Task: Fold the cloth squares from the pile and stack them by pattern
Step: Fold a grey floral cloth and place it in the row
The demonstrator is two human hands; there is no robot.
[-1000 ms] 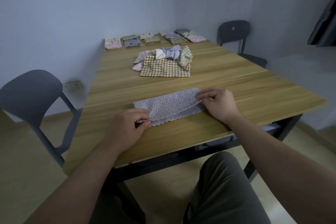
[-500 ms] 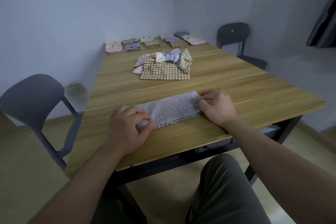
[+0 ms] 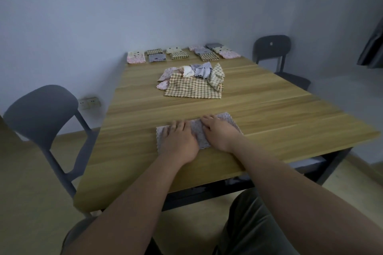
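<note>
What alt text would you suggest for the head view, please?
The left hand and right hand press flat on a folded dotted cloth near the front edge of a wooden table. Farther back lies a loose pile of cloths, and small folded stacks line the far edge.

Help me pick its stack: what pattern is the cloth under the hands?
Pale grey cloth with small dots; clearest in the head view.

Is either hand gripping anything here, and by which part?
Nothing is gripped: the left hand and right hand lie flat, pressing the middle of the folded grey dotted cloth.
</note>
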